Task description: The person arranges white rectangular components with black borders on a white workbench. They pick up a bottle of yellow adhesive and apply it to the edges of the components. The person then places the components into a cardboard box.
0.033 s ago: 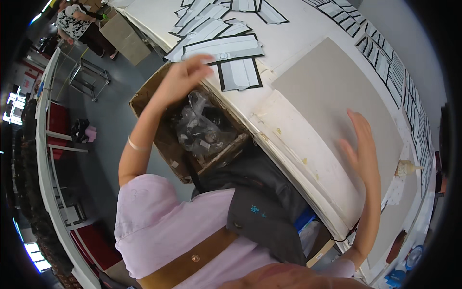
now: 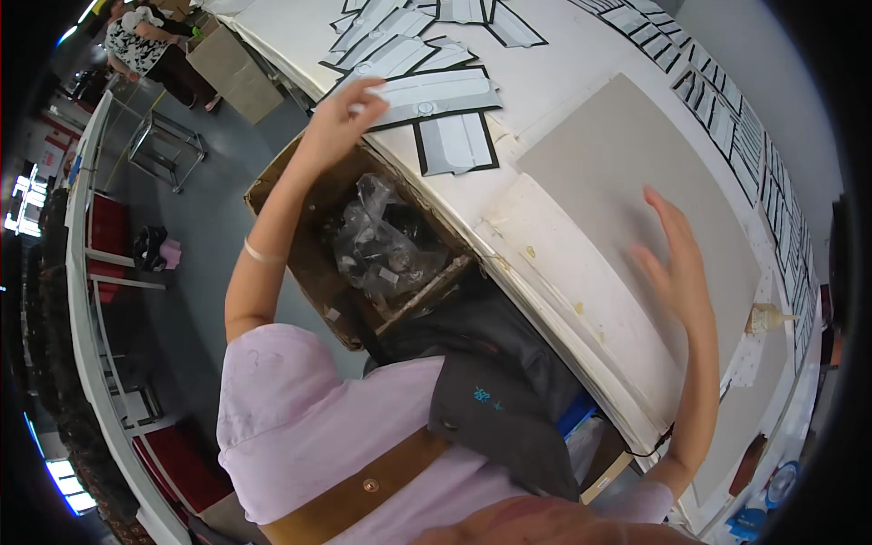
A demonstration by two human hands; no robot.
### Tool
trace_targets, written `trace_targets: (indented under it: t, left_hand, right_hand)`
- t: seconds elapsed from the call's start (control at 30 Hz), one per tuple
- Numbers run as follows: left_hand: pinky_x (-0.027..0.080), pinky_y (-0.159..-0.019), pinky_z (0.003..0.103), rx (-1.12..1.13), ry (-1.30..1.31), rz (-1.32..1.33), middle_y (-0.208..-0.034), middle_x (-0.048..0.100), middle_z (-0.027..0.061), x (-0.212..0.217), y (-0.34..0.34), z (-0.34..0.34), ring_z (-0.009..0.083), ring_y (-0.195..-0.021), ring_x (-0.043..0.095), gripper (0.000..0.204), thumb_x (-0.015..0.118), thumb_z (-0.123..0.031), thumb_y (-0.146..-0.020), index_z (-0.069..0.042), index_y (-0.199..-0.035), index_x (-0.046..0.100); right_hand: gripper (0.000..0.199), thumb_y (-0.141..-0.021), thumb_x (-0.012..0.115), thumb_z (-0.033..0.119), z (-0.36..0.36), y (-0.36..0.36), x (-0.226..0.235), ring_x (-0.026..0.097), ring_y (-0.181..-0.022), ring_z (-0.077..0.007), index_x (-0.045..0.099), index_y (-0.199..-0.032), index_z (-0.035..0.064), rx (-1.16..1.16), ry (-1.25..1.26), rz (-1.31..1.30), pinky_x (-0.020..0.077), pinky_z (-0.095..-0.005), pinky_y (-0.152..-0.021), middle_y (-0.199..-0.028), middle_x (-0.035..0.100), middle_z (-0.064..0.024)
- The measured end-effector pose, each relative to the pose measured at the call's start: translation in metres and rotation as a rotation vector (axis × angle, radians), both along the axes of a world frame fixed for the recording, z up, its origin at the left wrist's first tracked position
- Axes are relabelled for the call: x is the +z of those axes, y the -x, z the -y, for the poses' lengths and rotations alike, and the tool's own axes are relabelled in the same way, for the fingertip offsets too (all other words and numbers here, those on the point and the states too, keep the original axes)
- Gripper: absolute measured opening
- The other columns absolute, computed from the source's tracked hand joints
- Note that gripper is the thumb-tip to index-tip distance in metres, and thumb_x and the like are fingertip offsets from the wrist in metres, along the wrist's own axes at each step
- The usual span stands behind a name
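While the right hand (image 2: pixel 679 268) spreads empty over a grey board (image 2: pixel 609 150), the left hand (image 2: pixel 341 123), loosely open, has shifted slightly farther over the black-edged panel (image 2: pixel 445 91) on the white table (image 2: pixel 568 59), putting it within reach, contact unclear.

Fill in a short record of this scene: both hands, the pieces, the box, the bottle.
Left hand: thumb and fingers parted, at the near end of a black-edged piece; contact unclear
Right hand: open, over a grey board
Other pieces: loosely overlapping on the white table
Cardboard box: beside the table, holding clear plastic bags
Bottle: pale, right of the right hand
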State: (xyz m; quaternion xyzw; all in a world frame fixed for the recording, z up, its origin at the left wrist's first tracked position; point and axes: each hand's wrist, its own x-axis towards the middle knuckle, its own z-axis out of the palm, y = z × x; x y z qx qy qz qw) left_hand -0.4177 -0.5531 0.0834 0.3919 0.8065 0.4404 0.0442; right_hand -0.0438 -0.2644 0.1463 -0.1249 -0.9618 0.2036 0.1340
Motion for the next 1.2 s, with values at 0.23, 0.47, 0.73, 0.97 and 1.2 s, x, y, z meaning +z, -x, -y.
trace_targets:
  t: [0.23, 0.47, 0.73, 0.97, 1.2]
  left_hand:
    - [0.027, -0.111, 0.056, 0.239, 0.292, -0.625, -0.14, 0.045, 0.0311, -0.088, 0.121, -0.051, 0.0503, -0.134, 0.036, 0.074, 0.047, -0.066, -0.092, -0.012, -0.143, 0.047]
    - [0.021, -0.116, 0.051, 0.247, 0.174, -0.375, -0.148, 0.039, 0.0274, -0.085, 0.115, -0.064, 0.0438, -0.141, 0.031, 0.062, 0.035, -0.054, -0.101, -0.014, -0.148, 0.04]
    - [0.028, -0.113, 0.048, 0.142, 0.1, -0.109, -0.144, 0.047, 0.0211, -0.06, 0.132, -0.055, 0.0363, -0.14, 0.036, 0.063, 0.031, -0.052, -0.102, -0.005, -0.143, 0.043]
    - [0.013, -0.119, 0.045, 0.117, 0.066, -0.011, -0.151, 0.042, 0.0135, -0.063, 0.147, -0.056, 0.0317, -0.145, 0.029, 0.072, 0.02, -0.06, -0.101, -0.008, -0.149, 0.038]
    - [0.009, -0.12, 0.045, 0.096, 0.04, 0.129, -0.156, 0.034, 0.0116, -0.049, 0.143, -0.058, 0.0291, -0.147, 0.026, 0.079, 0.013, -0.064, -0.1, -0.008, -0.153, 0.03]
  right_hand:
    - [0.077, -0.081, 0.075, 0.027, -0.007, 0.248, -0.044, 0.06, -0.1, -0.0211, 0.039, -0.146, 0.0067, -0.026, 0.477, 0.023, 0.0523, -0.0329, -0.084, -0.128, 0.056, -0.0154]
    - [0.089, -0.075, 0.081, 0.041, -0.01, 0.389, -0.077, 0.057, -0.117, -0.026, 0.042, -0.141, -0.0035, -0.208, 0.884, 0.111, 0.0468, -0.0356, -0.094, -0.131, 0.055, -0.0201]
    - [0.042, -0.077, 0.08, 0.019, -0.009, 0.391, -0.076, 0.068, -0.078, -0.0211, 0.066, -0.106, -0.0071, -0.111, 0.887, 0.08, 0.0537, -0.0334, -0.07, -0.094, 0.071, -0.0133]
    - [0.023, -0.078, 0.077, 0.017, 0.046, 0.368, -0.012, 0.059, -0.061, -0.0143, 0.071, -0.088, -0.0025, 0.012, 0.298, -0.258, 0.0458, -0.0295, -0.058, -0.073, 0.07, -0.0093]
    - [0.032, -0.08, 0.079, 0.023, 0.026, 0.327, 0.052, 0.058, -0.066, -0.0124, 0.072, -0.101, -0.0007, 0.003, 0.05, -0.577, 0.0455, -0.0288, -0.062, -0.075, 0.068, -0.0071]
